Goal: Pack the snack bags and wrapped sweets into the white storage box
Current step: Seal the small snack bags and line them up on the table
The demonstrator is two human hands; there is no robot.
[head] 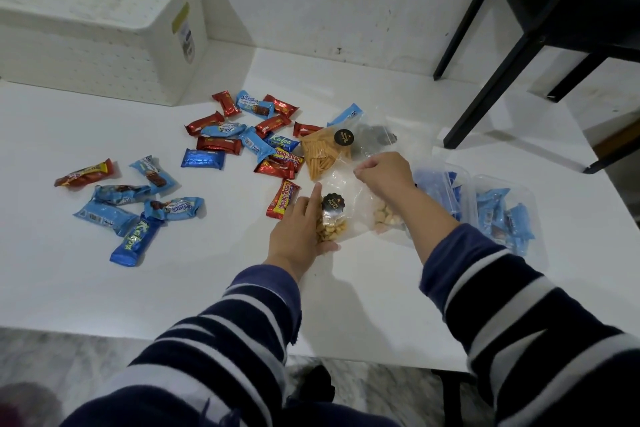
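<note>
the left hand (300, 225) grips the lower end of a clear plastic snack bag of pale nuts with a black round sticker (331, 218), forefinger pointing out straight along the bag's edge. the right hand (382, 173) is curled, pinching the top of another clear bag of pale round snacks (382, 215). just beyond lies a clear bag of orange sticks (320, 152). red and blue wrapped sweets (242, 135) lie scattered on the white worktop (104, 288), more to the left (131, 204). the white perforated plastic storage box (97, 28) stands at the far left, well apart from both hands. clear tubs of blue sweets (498, 211) sit right.
</note>
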